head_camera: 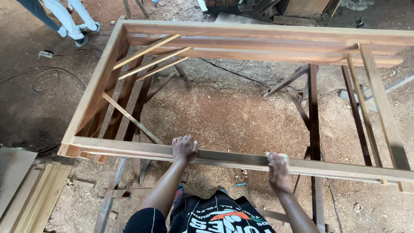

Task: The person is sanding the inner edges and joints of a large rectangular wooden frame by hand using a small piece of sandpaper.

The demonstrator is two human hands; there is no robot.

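**Two hands on a wooden frame in a sawdust-floored workshop**

The floor (233,112) is bare earth thick with sawdust and shavings. A big rectangular wooden frame (258,30) lies flat on trestles (312,112), its near rail (241,160) running across just in front of the person. Thin slats (146,51) brace the frame's far-left corner diagonally.

The left hand (184,149) rests on the near rail, fingers curled over its far edge. The right hand (278,172) lies palm-down on the same rail, well to the right, fingers together, pressing a small pale pad (277,156) against the wood; what the pad is made of I cannot tell.

Planks (30,194) are stacked at lower left. A cable (45,80) loops over the floor at left, near a small socket block (45,54). Another person's legs (71,19) stand at upper left. More timber (258,6) is piled at the top.
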